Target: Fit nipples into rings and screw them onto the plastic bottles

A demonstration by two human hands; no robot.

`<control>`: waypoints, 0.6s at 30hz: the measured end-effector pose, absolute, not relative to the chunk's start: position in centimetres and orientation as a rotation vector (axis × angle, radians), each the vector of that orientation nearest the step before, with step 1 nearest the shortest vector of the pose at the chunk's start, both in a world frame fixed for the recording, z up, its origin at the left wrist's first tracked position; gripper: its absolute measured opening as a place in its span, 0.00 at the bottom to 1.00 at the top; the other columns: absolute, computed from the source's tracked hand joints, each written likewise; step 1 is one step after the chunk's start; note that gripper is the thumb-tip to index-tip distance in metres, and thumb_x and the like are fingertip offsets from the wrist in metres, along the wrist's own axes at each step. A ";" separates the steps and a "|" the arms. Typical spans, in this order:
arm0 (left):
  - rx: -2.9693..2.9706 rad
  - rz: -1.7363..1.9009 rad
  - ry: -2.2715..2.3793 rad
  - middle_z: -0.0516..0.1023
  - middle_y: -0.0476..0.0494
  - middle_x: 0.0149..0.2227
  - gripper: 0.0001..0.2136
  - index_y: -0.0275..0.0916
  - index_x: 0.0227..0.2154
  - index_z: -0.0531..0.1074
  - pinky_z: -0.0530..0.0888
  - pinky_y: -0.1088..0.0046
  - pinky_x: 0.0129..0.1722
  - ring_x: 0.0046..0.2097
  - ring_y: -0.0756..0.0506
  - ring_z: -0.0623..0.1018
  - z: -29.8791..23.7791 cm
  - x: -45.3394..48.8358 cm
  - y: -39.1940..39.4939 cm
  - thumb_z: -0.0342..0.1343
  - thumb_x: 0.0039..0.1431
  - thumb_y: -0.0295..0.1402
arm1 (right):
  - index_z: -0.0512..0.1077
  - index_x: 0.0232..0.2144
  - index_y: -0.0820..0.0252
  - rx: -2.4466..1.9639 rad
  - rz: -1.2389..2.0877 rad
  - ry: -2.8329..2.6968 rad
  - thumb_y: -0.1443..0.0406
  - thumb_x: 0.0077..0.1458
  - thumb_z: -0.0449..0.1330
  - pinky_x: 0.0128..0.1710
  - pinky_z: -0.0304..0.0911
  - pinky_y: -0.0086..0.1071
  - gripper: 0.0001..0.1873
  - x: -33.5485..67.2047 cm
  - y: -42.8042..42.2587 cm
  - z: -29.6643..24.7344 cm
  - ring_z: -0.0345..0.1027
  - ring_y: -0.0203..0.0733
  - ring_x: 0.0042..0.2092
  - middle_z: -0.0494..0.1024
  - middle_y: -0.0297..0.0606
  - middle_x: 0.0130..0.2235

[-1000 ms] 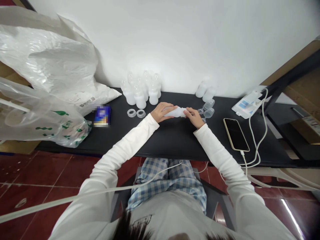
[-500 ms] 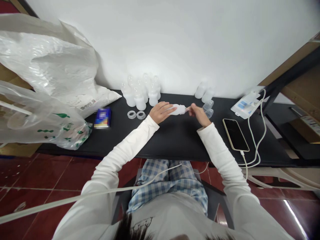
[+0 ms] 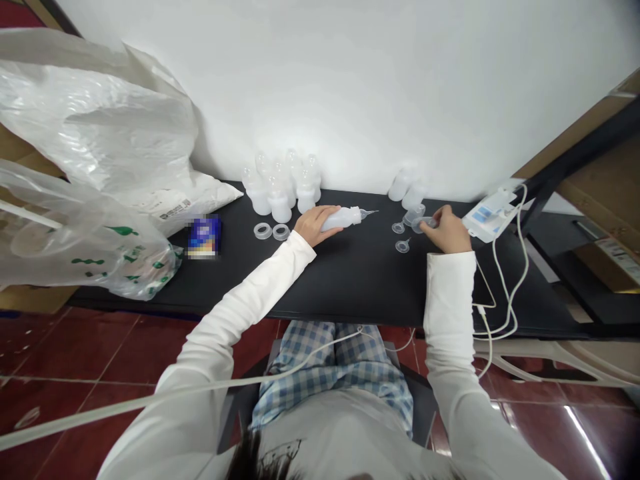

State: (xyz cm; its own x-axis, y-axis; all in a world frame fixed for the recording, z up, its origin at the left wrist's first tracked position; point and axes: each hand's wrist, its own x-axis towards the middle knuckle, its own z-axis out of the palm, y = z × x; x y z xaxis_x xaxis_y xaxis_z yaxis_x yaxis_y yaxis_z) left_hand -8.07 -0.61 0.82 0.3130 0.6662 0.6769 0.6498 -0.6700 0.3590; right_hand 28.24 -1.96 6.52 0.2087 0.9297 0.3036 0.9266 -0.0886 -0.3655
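Observation:
My left hand (image 3: 311, 225) is closed round a translucent white squeeze bottle (image 3: 344, 217) that lies sideways over the black table (image 3: 350, 273), its pointed nozzle aimed right. My right hand (image 3: 447, 230) is farther right, fingers curled on a small clear cap (image 3: 425, 222) among other clear caps (image 3: 403, 246). Two plain white bottles (image 3: 407, 188) stand by the wall behind those caps. A cluster of several capped white bottles (image 3: 283, 185) stands at the wall left of the held bottle, with two clear rings (image 3: 271, 231) in front of it.
Big plastic bags (image 3: 90, 167) cover the table's left end, with a small blue packet (image 3: 204, 235) beside them. A white device (image 3: 491, 210) with cables (image 3: 510, 280) lies at the right. My right sleeve covers the phone. Red tiled floor (image 3: 75, 347) lies below.
My right hand left the bottle's nozzle and moved right to the clear caps. The left hand kept the bottle and shifted slightly left. The phone is now hidden under my right arm.

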 end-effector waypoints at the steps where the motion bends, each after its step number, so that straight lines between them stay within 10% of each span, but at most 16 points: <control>1: 2.533 1.317 1.256 0.79 0.35 0.52 0.25 0.39 0.54 0.73 0.73 0.57 0.58 0.55 0.37 0.78 0.9 -8.1 -0.6 0.56 0.62 0.51 | 0.64 0.36 0.56 -1.934 0.010 -1.685 0.57 0.49 0.65 0.38 0.67 0.44 0.17 28.0 -2.1 7.0 0.70 0.46 0.35 0.73 0.41 0.34; 13: 2.410 1.290 0.976 0.79 0.36 0.53 0.28 0.40 0.55 0.73 0.74 0.57 0.57 0.53 0.39 0.78 1.7 -7.9 -1.4 0.55 0.60 0.56 | 0.74 0.44 0.52 -0.884 0.722 -1.801 0.54 0.55 0.63 0.49 0.71 0.41 0.16 17.8 -3.4 5.7 0.73 0.47 0.49 0.76 0.41 0.47; 18: 1.911 1.000 0.925 0.83 0.39 0.37 0.33 0.36 0.41 0.78 0.79 0.66 0.37 0.36 0.42 0.82 2.4 -7.3 -2.1 0.54 0.54 0.64 | 0.73 0.38 0.53 -0.977 0.587 -1.806 0.51 0.55 0.61 0.41 0.69 0.39 0.15 16.7 -3.5 4.4 0.71 0.45 0.40 0.77 0.40 0.39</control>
State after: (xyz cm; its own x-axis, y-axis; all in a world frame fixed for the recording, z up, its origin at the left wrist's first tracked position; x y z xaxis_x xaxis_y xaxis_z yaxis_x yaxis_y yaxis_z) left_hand -7.28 -2.12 2.40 0.4269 0.8500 0.3086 0.2415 -0.4360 0.8669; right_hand 16.67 -3.55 4.45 -0.2135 0.8262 0.5213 0.3616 0.5625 -0.7435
